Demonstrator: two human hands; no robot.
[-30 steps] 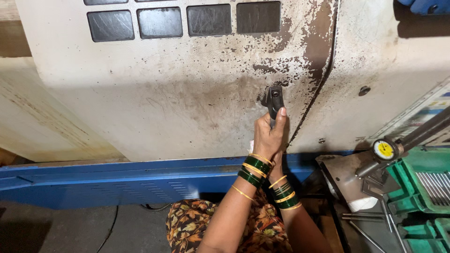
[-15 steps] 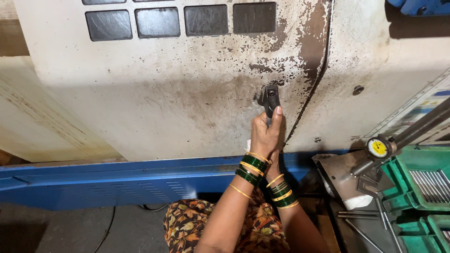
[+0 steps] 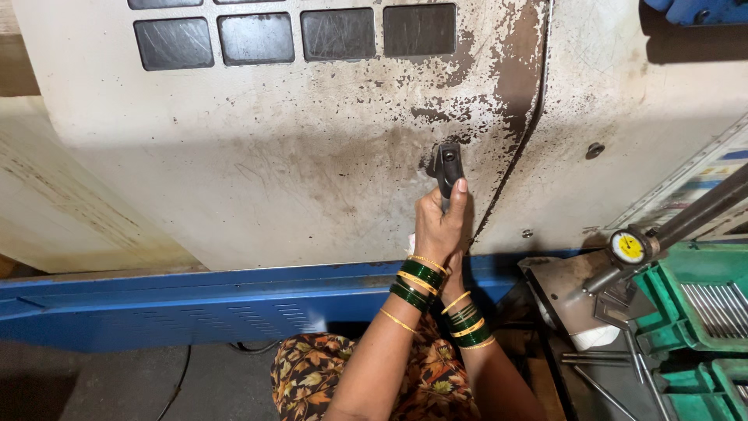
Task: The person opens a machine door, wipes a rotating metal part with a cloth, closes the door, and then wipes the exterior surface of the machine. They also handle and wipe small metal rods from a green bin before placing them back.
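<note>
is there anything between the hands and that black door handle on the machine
Nothing visible does. The left hand is already wrapped around the black handle on the worn white door; the right hand sits mostly hidden behind it.

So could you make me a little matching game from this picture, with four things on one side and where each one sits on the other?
Things:
1. black metal door handle
2. round yellow-faced dial gauge
3. green plastic crate
4. row of dark square window panes

Places:
A. top of the worn white machine panel
B. far right, holding thin metal rods
C. gripped by the person's hands, mid-panel
D. right of the hands, on a metal arm beside the crate

Pairs: 1-C, 2-D, 3-B, 4-A
</note>
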